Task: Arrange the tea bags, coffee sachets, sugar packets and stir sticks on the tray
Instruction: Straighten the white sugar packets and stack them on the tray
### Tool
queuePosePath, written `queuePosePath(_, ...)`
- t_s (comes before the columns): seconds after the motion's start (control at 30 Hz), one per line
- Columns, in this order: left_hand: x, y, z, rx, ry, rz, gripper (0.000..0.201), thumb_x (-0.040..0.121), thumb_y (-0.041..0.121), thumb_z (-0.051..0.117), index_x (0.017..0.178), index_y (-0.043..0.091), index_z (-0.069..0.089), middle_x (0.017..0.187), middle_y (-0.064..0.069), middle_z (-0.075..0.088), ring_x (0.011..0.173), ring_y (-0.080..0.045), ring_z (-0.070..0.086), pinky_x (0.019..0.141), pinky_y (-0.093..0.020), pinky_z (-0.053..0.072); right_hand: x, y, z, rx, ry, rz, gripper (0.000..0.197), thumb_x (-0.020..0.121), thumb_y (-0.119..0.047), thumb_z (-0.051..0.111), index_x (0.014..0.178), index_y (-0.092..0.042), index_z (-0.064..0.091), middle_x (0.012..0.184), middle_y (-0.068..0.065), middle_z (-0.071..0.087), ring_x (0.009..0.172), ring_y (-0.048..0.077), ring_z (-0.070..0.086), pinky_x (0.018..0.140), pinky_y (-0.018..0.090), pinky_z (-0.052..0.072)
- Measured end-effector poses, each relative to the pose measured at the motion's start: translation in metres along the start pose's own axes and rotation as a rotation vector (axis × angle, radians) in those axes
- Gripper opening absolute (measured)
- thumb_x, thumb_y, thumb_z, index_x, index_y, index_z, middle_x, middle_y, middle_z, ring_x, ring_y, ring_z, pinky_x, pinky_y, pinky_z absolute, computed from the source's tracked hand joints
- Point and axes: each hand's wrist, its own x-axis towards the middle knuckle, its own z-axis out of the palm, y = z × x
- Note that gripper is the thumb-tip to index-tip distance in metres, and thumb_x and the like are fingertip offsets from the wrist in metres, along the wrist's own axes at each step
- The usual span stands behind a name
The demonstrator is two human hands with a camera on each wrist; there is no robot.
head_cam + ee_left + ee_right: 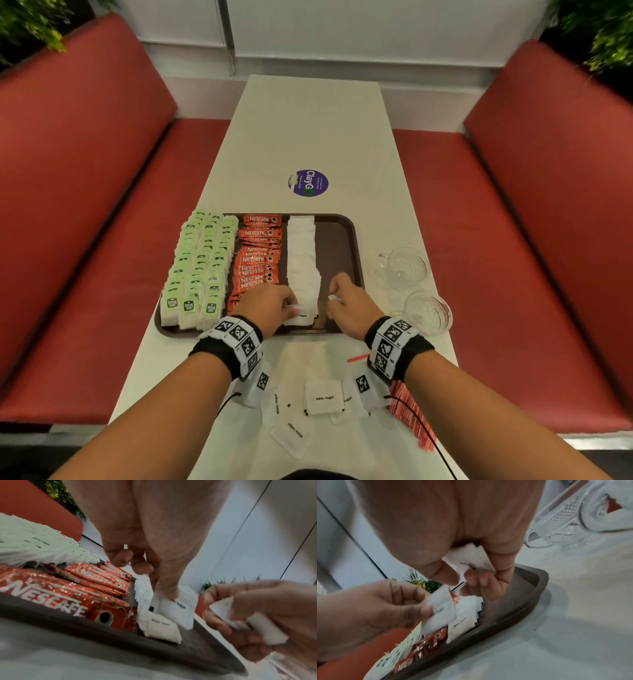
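The coffee sachets [96,574] by my left grip are glossy red foil, and the sugar packets [301,260] I pinch are matt white paper. My tray [337,240] looks like smooth brown plastic on a matt white desk [308,130], with clear cut-pattern glass cups [404,267] at three o'clock.

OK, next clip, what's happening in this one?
A person is filling a brown tray with drink supplies. Green tea bags and red coffee sachets already lie in rows, and a column of white sugar packets is being extended at its near end. The left hand pinches one packet there; the right hand holds a few more. Loose sugar packets and red stir sticks wait on the table; two glass cups stand beside the tray.
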Motion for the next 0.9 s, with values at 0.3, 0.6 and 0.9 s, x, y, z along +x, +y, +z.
queuePosePath(0.3,0.013,-0.003,0.019,0.18,0.102,-0.014,0.031,0.081,0.055,0.071,0.097,0.03,0.062,0.095,0.007,0.061,0.096,-0.018,0.055,0.087,-0.036,0.047,0.009,0.008,0.003,0.019,0.07,0.026,0.022,0.092,-0.018,0.054,0.073,-0.015,0.044,0.069,0.003,0.054,0.068,0.026,0.064,0.061,0.034,0.048)
queuePosePath(0.6,0.014,-0.002,0.022,0.262,0.021,0.038,0.033,0.078,0.059,0.072,0.098,0.033,0.064,0.1,0.012,0.064,0.099,-0.016,0.05,0.089,-0.036,0.042,0.008,0.023,0.006,0.107,0.132,-0.011,0.018,0.094,-0.026,0.063,0.082,-0.015,0.059,0.071,-0.004,0.06,0.064,0.01,0.052,0.063,0.025,0.045)
queuePosePath(0.9,0.009,0.005,0.007,-0.101,-0.12,0.088,0.039,0.072,0.06,0.077,0.103,0.04,0.065,0.093,0.013,0.06,0.088,-0.01,0.053,0.076,-0.031,0.044,0.005,0.027,0.005,0.275,0.2,-0.006,0.012,0.096,-0.027,0.063,0.087,-0.021,0.063,0.075,0.0,0.065,0.067,0.01,0.057,0.067,0.03,0.052)
